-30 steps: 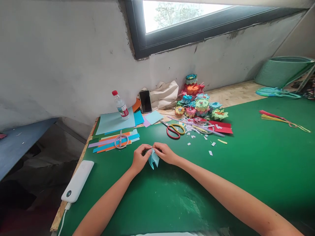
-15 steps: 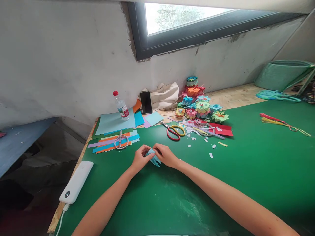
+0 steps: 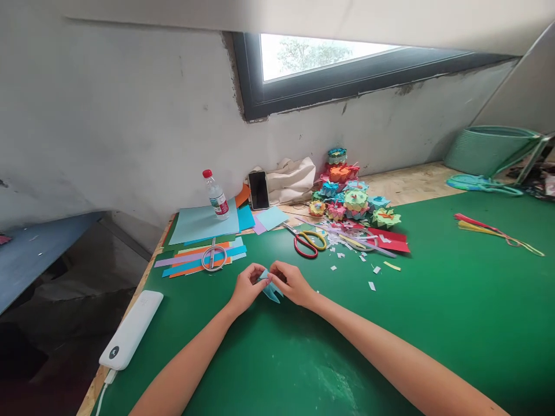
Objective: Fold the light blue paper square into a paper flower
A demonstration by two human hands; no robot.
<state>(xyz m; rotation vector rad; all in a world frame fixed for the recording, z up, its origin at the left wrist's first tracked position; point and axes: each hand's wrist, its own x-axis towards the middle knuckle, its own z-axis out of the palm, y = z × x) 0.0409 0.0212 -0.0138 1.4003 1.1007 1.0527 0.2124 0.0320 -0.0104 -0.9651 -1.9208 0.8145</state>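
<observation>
A small folded piece of light blue paper is pinched between my two hands above the green mat. My left hand grips its left side with thumb and fingers. On the other side, my right hand is closed on its upper right part, the thumb meeting the left thumb. Pointed paper ends hang below the fingers; the rest is hidden by them. Just beyond my hands lie scissors with one red and one yellow handle. Coloured paper strips lie to the left, a ring-shaped object on top.
A bottle stands on paper sheets; a phone leans beside cloth. Folded paper flowers are piled at the back, with white scraps before them. A white power bank lies at left, tassels at right.
The view has tilted up slightly, so the scene sits lower. My right fingers and thumb have shifted a little on the blue paper; both hands still hold it.
</observation>
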